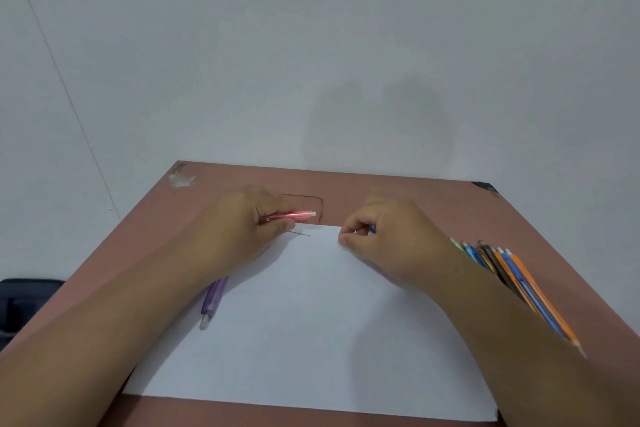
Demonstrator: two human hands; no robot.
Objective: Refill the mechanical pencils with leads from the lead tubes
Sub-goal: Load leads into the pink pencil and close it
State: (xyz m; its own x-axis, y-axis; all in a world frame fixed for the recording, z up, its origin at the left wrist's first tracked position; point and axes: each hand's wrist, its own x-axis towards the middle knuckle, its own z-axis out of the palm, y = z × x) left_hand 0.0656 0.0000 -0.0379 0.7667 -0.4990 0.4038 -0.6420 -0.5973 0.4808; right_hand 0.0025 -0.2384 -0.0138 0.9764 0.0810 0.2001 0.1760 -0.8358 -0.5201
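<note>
My left hand [252, 222] grips a pink mechanical pencil [294, 216] that lies level, its white eraser end pointing right. A thin dark lead [300, 234] sticks out to the right from under this hand's fingers, just above the white paper [311, 322]. My right hand [384, 232] is curled near the paper's far edge and pinches a small blue item [372, 228], mostly hidden by the fingers. A purple mechanical pencil [214, 298] lies at the paper's left edge, partly under my left forearm.
A bunch of several coloured mechanical pencils [512, 274] lies on the brown table [433, 198] at the right, partly behind my right forearm. A dark bag [24, 302] sits left of the table. A white wall stands behind the table.
</note>
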